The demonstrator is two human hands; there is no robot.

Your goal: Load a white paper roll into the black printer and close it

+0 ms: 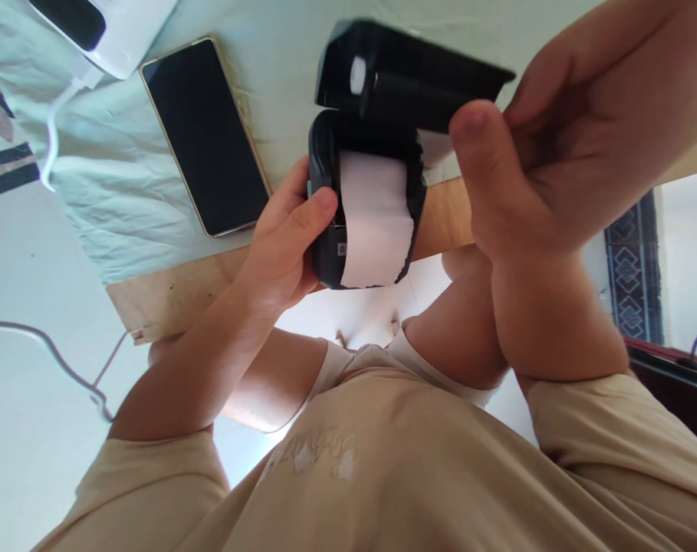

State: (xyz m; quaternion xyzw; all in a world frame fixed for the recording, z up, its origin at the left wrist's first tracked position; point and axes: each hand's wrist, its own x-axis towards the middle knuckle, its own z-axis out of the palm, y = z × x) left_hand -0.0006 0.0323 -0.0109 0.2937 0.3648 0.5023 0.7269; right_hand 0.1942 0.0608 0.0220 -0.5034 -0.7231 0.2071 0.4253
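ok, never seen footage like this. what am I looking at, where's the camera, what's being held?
There is no machine here: one camera sits on a person's head and looks down at their own two bare hands, so the beige shirt fills the bottom of the picture. The left hand grips a small black printer by its side. The printer's lid is swung open, and a strip of white paper hangs out of the body. The right hand is at the lid and the paper's edge, thumb forward. Beyond the hands, a phone lies face up on a pale cloth, with a white device at the top corner.
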